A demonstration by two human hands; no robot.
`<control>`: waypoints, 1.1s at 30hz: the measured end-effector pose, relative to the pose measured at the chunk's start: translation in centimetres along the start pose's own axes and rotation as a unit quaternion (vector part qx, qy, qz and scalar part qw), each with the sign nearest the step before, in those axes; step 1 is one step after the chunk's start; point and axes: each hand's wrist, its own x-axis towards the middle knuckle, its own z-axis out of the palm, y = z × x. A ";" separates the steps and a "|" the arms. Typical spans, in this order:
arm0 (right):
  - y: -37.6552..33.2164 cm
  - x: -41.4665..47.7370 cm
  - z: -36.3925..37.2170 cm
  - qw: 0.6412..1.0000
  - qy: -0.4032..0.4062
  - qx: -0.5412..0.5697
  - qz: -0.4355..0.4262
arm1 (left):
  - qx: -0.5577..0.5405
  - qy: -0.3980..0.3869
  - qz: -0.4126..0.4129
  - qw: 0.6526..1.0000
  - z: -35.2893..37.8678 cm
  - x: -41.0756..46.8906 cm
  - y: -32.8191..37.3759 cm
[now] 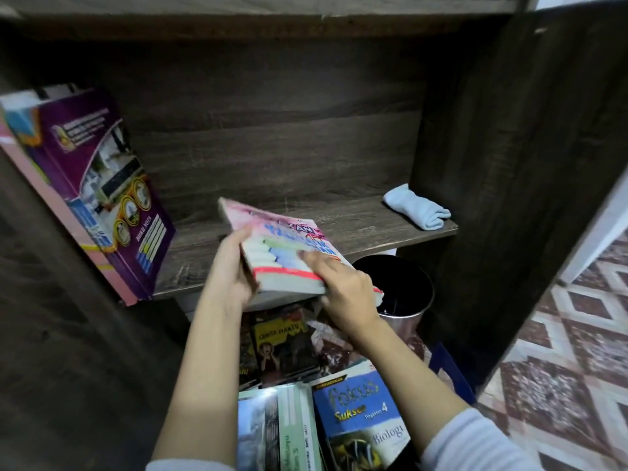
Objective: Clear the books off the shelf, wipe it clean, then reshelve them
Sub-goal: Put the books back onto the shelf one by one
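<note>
At the front edge of the dark wood-grain shelf (pixel 356 226), our left grip (pixel 231 270) and right grip (pixel 343 287) clasp the thick pink paperback book (pixel 292 246); we should stand it upright against the leaning purple book (pixel 112 185).

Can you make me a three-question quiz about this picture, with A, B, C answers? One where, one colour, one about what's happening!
1. Where is the blue cloth? A on the shelf B in a drawer C on a chair
2. The front leaning book is? A green B purple C orange
3. The pink book is? A standing upright B inside a bag C in both hands
Answers: 1 A, it lies at the shelf's right end. 2 B, its cover is purple. 3 C, the left hand and right hand grip it.
</note>
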 end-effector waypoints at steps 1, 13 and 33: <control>-0.4 0.6 -0.2 0.996 0.049 0.051 0.045 | -0.016 -0.012 0.026 0.999 0.7 -0.2 0.7; -2.7 4.4 2.5 0.562 0.245 0.467 0.637 | 0.205 0.089 -0.036 0.974 -1.1 1.0 -3.8; 0.6 3.3 6.3 0.533 0.167 0.276 0.782 | 0.275 0.151 0.021 0.949 -1.7 5.8 -5.5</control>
